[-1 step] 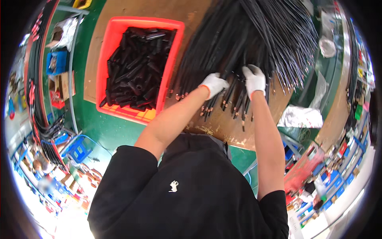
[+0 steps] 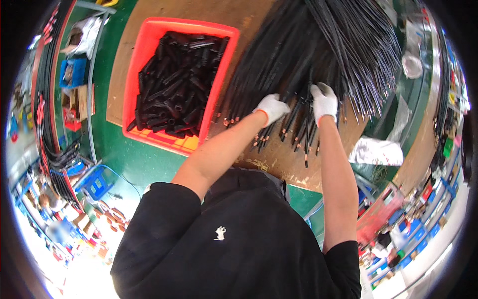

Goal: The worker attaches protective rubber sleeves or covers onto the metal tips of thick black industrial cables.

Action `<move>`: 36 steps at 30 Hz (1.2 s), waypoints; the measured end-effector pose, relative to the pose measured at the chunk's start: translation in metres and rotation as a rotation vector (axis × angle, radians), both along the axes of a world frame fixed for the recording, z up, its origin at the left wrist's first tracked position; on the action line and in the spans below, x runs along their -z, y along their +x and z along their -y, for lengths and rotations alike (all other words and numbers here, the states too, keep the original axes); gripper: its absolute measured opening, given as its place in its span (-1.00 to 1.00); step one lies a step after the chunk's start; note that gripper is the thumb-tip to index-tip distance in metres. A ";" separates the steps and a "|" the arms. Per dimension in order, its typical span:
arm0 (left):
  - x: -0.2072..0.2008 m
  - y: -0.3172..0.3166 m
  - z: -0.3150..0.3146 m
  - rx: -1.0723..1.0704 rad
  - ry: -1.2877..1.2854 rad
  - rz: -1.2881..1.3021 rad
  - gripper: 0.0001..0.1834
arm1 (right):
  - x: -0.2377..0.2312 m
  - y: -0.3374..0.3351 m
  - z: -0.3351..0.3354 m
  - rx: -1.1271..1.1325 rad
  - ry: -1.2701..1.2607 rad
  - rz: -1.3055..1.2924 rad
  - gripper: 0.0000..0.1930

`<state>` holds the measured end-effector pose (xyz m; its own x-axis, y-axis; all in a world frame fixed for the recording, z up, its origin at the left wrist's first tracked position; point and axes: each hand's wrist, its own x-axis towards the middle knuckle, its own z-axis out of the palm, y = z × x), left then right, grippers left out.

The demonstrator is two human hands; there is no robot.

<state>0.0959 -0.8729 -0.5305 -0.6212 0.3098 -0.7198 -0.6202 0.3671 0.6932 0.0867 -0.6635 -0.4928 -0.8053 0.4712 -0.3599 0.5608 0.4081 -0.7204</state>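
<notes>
Black cables (image 2: 353,55) with copper-coloured ends lie fanned across the brown tabletop (image 2: 304,180). Over their near ends, the gloved left grip (image 2: 272,108) and right grip (image 2: 324,102) bend their fingers; how far either closes, or on what, I cannot tell. Leftward sits a red bin (image 2: 130,84) of black tubes (image 2: 174,89).

The gloved left hand (image 2: 273,108) and right hand (image 2: 325,103) touch black cables (image 2: 298,65).

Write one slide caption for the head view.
White-gloved left hand and right hand among black cables, beside a red bin of black tubes.
</notes>
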 end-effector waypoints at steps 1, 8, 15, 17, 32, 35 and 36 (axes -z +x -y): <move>0.018 0.005 0.007 -0.005 -0.054 -0.058 -0.44 | 0.005 -0.011 0.013 0.055 -0.059 -0.023 -0.51; 0.072 0.027 -0.081 0.128 -0.043 -0.256 -0.54 | -0.102 -0.045 0.129 -0.351 0.180 -0.316 -0.62; 0.219 0.079 -0.111 -0.532 0.457 0.079 -0.62 | -0.088 -0.076 0.312 -1.269 0.543 0.012 -0.21; 0.213 0.084 -0.099 -0.688 0.631 0.368 -0.59 | -0.079 -0.088 0.349 -1.344 0.545 0.248 -0.12; 0.018 0.038 0.014 -0.517 0.595 0.679 -0.76 | -0.044 -0.073 0.411 -0.811 0.199 0.493 0.14; -0.004 0.022 0.003 -0.543 0.339 0.684 -0.73 | -0.033 -0.067 0.378 -0.979 0.187 0.378 0.07; 0.050 0.035 0.001 -0.078 0.077 0.128 -0.80 | -0.039 -0.049 0.409 -1.069 0.130 0.408 0.05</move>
<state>0.1311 -0.8743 -0.5800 -0.5501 0.3217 -0.7706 -0.7297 0.2635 0.6309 0.0376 -1.0730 -0.4540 -0.6502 -0.3297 -0.6845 0.0650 0.8735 -0.4825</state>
